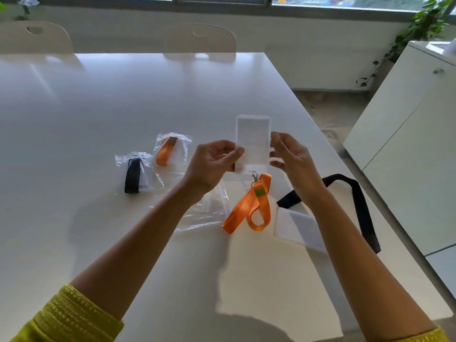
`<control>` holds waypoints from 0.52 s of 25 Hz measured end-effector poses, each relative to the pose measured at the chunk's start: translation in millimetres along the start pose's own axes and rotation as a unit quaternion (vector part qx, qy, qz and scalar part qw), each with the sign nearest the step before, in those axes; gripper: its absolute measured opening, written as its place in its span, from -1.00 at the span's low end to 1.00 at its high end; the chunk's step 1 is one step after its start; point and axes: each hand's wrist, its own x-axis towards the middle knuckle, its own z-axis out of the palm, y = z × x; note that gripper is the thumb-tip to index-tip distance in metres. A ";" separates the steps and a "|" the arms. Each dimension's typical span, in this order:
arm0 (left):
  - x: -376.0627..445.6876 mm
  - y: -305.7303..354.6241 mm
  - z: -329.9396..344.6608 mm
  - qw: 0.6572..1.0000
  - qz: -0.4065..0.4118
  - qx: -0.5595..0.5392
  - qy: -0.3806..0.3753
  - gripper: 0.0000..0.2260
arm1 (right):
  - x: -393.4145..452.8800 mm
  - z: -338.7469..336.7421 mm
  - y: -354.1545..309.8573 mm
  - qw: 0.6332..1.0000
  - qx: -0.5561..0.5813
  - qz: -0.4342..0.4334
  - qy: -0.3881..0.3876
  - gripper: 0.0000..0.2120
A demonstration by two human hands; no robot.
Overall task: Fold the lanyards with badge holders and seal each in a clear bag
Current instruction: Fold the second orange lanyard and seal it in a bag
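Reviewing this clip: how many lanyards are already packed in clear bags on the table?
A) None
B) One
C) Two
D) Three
C: two bagged lanyards lie left of the hands, a black one and an orange one, while the orange lanyard hanging from the badge holder and the black lanyard at the table's right edge are still loose.

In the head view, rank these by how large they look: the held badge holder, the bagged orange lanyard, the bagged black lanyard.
1. Badge holder, though it is raised nearer the camera.
2-3. Black-lanyard bag and orange-lanyard bag: look alike, not ranked.
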 end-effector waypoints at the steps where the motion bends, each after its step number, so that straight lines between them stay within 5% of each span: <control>1: 0.6 1.7 -1.5 0.999 -0.009 -0.025 0.024 -0.93 | -2.3 0.9 3.4 0.999 0.005 0.026 -0.039 -0.54; 3: 2.7 4.1 -5.6 0.995 -0.023 -0.072 0.067 -0.95 | -8.3 3.5 12.2 0.990 0.003 0.072 -0.124 -0.54; 6: 7.3 3.1 -12.6 0.988 -0.005 -0.087 0.128 -0.96 | -15.0 10.3 19.7 0.979 -0.020 0.081 -0.184 -0.81; 9: 10.6 -1.1 -18.9 0.978 0.061 0.026 0.198 -0.89 | -16.9 11.6 13.2 0.974 -0.042 0.084 -0.204 -0.82; 13: 10.1 1.7 -25.3 0.953 0.142 0.201 0.177 -0.82 | -16.3 2.8 -11.4 0.985 -0.002 0.037 -0.167 -0.74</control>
